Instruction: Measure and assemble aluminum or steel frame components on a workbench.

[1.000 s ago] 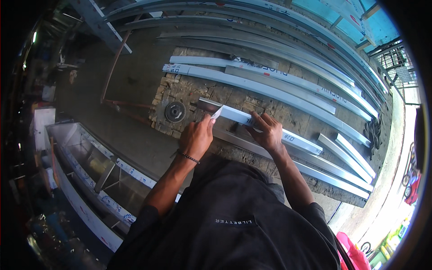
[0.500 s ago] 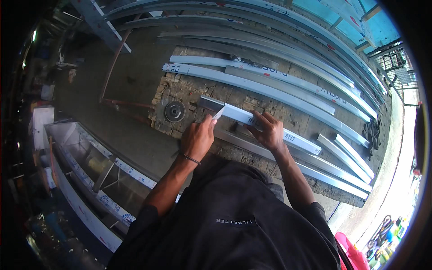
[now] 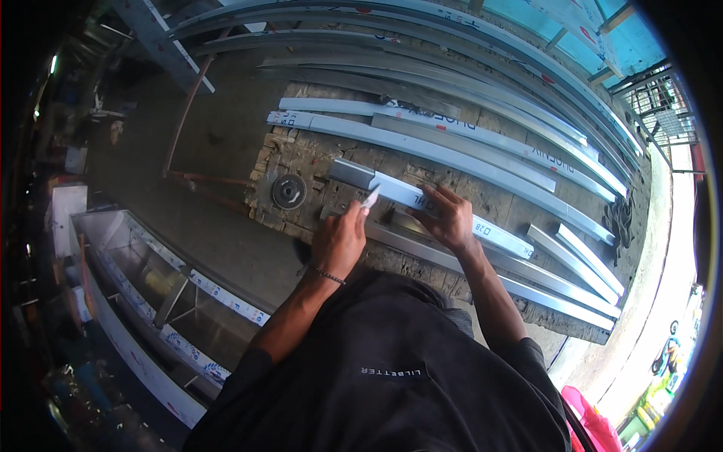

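A short square metal bar lies at a slant before me. Its left end is bare, darker metal, while pale printed film covers the rest. My left hand, with a beaded bracelet at the wrist, is closed in a pinch on a pointed white flap of what looks like that film, at the border between bare and covered metal. Fingers and thumb of my right hand grip the bar near its middle from above. Beneath the bar, other metal lengths lie partly hidden by my hands.
The bar is over a worn wooden bench. A round disc rests at its left corner. Long film-covered profiles run across the far side. Short pieces lie to the right. A metal trough-like frame stands at lower left.
My left hand has shifted slightly right and down along the bar, drawing the white flap with it. My right hand keeps its grip on the bar.
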